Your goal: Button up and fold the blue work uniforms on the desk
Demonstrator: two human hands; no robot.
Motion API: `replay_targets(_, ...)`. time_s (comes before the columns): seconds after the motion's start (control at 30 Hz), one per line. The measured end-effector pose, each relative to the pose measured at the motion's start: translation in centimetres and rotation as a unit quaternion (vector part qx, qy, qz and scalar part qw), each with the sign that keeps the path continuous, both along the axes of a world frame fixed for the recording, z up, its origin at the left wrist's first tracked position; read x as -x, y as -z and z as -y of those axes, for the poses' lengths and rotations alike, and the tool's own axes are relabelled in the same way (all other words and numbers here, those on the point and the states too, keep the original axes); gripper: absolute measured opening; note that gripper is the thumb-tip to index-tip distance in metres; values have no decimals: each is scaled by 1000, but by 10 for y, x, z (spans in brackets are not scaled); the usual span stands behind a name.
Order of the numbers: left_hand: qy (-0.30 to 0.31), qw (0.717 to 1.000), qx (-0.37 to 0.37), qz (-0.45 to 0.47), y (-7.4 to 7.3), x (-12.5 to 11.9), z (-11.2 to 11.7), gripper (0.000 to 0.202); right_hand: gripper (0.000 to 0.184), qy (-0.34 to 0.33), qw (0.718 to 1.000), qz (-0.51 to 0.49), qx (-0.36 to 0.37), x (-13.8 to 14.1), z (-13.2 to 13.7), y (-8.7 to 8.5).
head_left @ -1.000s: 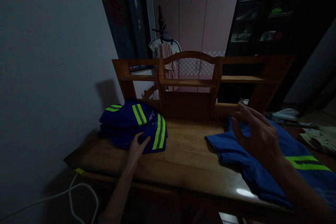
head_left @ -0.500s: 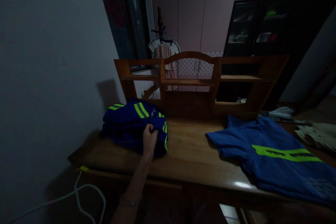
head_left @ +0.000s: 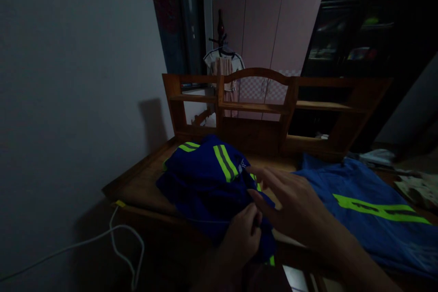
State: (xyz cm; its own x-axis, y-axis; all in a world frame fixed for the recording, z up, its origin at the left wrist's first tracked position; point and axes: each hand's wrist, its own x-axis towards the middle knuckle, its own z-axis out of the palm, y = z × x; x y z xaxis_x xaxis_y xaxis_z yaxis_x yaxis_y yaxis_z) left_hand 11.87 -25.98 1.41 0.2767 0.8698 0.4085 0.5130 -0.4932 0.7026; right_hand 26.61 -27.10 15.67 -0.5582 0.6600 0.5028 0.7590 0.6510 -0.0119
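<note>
A bunched dark blue garment (head_left: 201, 187) with yellow-green and grey reflective stripes lies at the left of the wooden desk, part of it drawn over the front edge. My left hand (head_left: 242, 235) is closed on its near right part. Over the garment's right side is my right hand (head_left: 292, 200), thumb and fingers apart with nothing between them. Whether its fingertips touch the cloth I cannot tell. To the right, a lighter blue short-sleeved shirt (head_left: 369, 232) with a yellow-green band lies spread out, partly hidden behind my right forearm.
The wooden desk (head_left: 147, 187) has a raised shelf unit (head_left: 253, 106) along its back. A wall (head_left: 85, 77) stands close on the left. A white cable (head_left: 118, 227) hangs at the front left corner. Pale folded cloth (head_left: 419, 191) lies at the far right.
My left hand has pulled the dark blue garment toward me and to the right, over the front edge. My right hand has come in from the right. The view has shifted slightly left.
</note>
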Motion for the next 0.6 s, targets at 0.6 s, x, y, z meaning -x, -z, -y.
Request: replay_targets(0.6, -207, 910, -150, -328, -47, 181, -115, 74, 76, 118, 977, 157, 85, 25, -70, 95)
